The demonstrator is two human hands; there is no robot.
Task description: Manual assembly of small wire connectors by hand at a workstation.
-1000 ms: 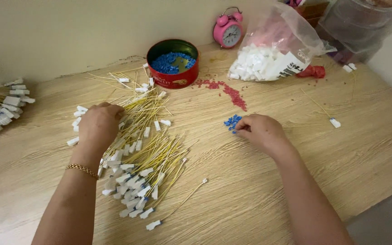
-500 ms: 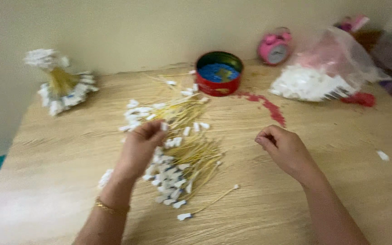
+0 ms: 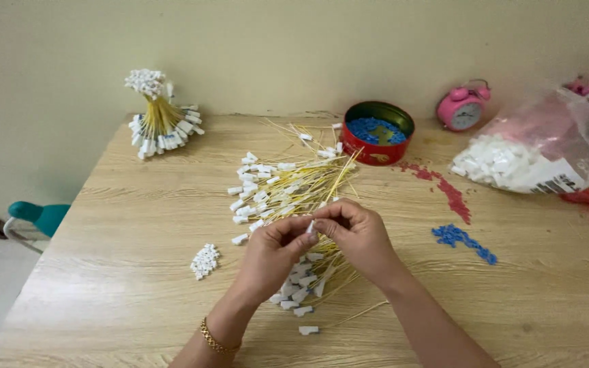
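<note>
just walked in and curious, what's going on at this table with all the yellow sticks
A person sits at a wooden table with both hands together over a loose pile of yellow ties with white tags. The left hand and right hand pinch one small white tag between their fingertips. A bundled bunch of ties stands at the far left. A red tin of blue pieces, a pink alarm clock and a plastic bag of white pieces lie to the right.
</note>
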